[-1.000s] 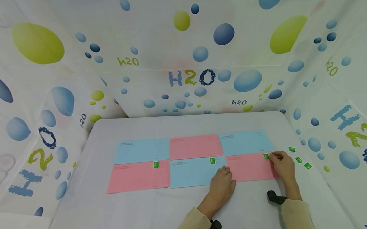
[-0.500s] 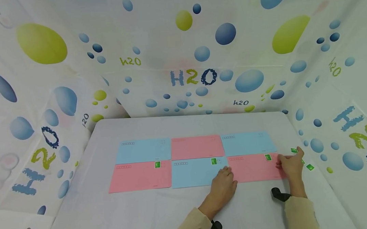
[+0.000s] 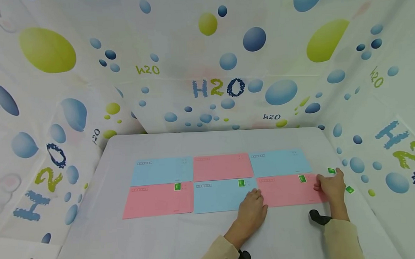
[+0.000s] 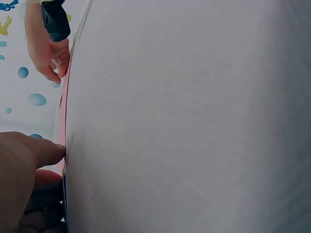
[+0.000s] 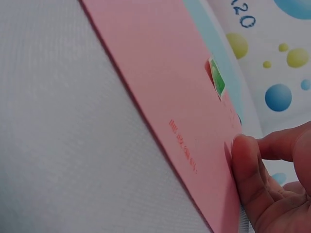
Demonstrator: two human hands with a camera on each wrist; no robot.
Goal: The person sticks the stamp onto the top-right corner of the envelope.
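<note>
My left hand [image 3: 252, 210] rests with lowered fingers where the front middle blue envelope [image 3: 219, 200] meets the front right pink envelope [image 3: 283, 192]. In the left wrist view its thumb [image 4: 51, 153] touches the pink edge. My right hand [image 3: 331, 188] is at the pink envelope's right edge. In the right wrist view its bent fingers [image 5: 245, 160] touch the paper, with no stamp visible between them. A green stamp [image 3: 302, 178] lies on this envelope's upper right, one side slightly raised in the right wrist view. Loose stamps [image 3: 350, 189] lie beside my right hand, which may cover another.
Behind lie a blue envelope [image 3: 162, 171], a pink one [image 3: 223, 166] and another blue one [image 3: 280, 162]. The front left pink envelope [image 3: 155, 201] bears a stamp [image 3: 177, 187]; the front blue one bears another [image 3: 241, 183]. Patterned cloth [image 3: 224, 47] surrounds the white table [image 3: 156, 240].
My right hand has let go of the stamp on the front right pink envelope and drawn away to the right. The left hand has stayed in place.
</note>
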